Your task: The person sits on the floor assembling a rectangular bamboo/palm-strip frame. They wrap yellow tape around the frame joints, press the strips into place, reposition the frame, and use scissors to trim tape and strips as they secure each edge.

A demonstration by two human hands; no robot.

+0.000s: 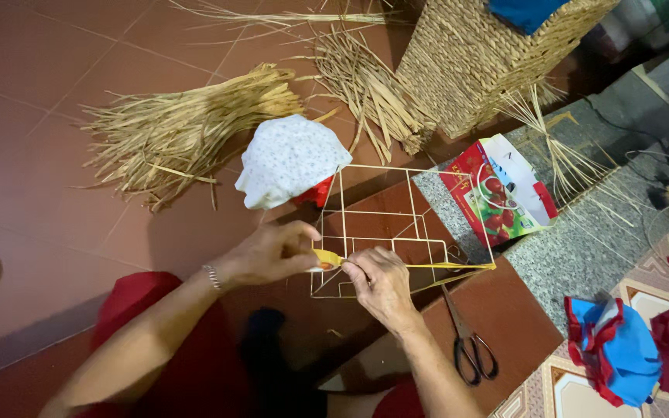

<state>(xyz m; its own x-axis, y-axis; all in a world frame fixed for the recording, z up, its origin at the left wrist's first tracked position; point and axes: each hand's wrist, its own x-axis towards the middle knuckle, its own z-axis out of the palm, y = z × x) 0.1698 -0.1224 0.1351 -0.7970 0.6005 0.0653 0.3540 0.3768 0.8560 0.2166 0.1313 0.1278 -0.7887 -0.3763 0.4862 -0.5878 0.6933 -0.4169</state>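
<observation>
Two hands on yellow strip, wire frame.

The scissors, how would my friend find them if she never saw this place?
Start at the wire frame both hands work on. Just right of the right hand, on the brown board, lie the scissors. They alone have black loop handles.

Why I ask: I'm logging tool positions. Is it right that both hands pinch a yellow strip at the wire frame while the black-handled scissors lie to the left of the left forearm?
Not quite. The head view shows the black-handled scissors lying to the right of the right forearm, on the brown board. The rest holds: the left hand and right hand both pinch the yellow strip at the wire frame.
</observation>
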